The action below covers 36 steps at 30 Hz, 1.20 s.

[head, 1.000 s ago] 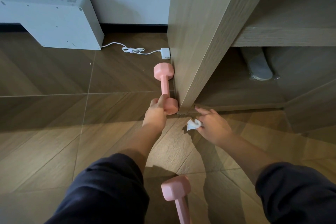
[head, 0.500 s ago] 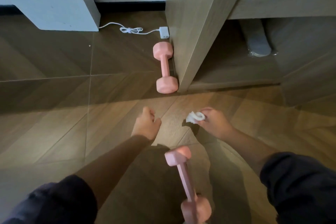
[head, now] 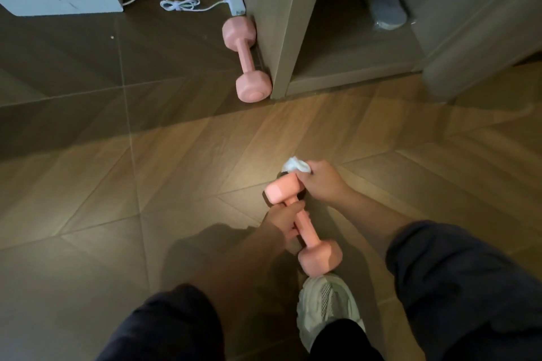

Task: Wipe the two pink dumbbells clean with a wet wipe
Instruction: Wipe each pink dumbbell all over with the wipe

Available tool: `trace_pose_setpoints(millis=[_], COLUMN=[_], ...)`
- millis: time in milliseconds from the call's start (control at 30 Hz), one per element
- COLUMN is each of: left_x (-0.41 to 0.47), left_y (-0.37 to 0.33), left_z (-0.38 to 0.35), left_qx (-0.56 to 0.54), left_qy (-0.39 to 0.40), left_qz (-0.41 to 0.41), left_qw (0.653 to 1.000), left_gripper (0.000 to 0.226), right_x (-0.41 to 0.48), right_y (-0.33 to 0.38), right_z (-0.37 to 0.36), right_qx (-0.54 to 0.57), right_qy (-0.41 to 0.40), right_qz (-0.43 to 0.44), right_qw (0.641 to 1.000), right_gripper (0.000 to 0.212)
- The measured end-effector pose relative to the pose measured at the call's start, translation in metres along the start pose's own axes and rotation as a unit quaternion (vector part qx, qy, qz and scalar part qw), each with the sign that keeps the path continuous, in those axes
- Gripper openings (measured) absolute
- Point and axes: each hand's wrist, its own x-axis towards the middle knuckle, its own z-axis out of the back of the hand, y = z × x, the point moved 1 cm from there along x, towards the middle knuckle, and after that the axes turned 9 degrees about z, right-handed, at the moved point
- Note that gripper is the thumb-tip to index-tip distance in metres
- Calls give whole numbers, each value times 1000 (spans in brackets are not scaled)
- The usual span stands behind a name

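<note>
Left hand [head: 281, 221] now round near dumbbell [head: 307, 232], right hand [head: 320, 184] with wipe [head: 294, 165] alongside

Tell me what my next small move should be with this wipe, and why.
Probably draw the wipe down over the far head of the dumbbell and rub around it. Your left hand grips the handle, steadying it, and your right hand pinches the wipe right at that head's far edge, so it is the nearest surface.

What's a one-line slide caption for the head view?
Left hand grips near pink dumbbell, right hand holds wet wipe at its far head; second dumbbell lies beside the cabinet.
</note>
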Motion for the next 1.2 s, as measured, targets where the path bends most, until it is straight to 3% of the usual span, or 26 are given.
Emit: trace_pose_setpoints(millis=[133, 233, 400, 533, 633, 700, 967, 1100, 1200], left_x=[-18, -65, -186, -260, -291, -300, -334, -372, -383], left_y=[-3, -23, -61, -73, -70, -70, -80, -80, -84], left_z=[8, 34, 70, 97, 118, 122, 119, 134, 148], left_qx=[-25, 65, 235, 288, 302, 321, 326, 432, 518], left_qy=[-23, -50, -55, -111, -134, -169, -370, -437, -461], left_qz=[-69, -131, -275, -319, -345, -366, -324, -316, -286], left_qw=[997, 988, 931, 896, 878, 857, 807, 723, 662], left_gripper=[4, 8, 12, 20, 16, 26, 43, 28, 23], right_x=[-19, -44, -90, -105, -119, -129, -171, -165, -177], right_y=[25, 69, 168, 243, 274, 280, 275, 294, 316], right_z=[0, 15, 43, 52, 62, 69, 73, 59, 42], right_qx=[-4, 20, 19, -50, -40, -18, 58, 103, 139], right_qy=[-11, 1, 12, -14, -40, -64, 84, 122, 119], right_qz=[35, 101, 189, 266, 331, 359, 425, 412, 458], right_qw=[999, 995, 982, 963, 942, 931, 899, 897, 870], right_gripper=[20, 16, 18, 20, 24, 31, 45, 46, 49])
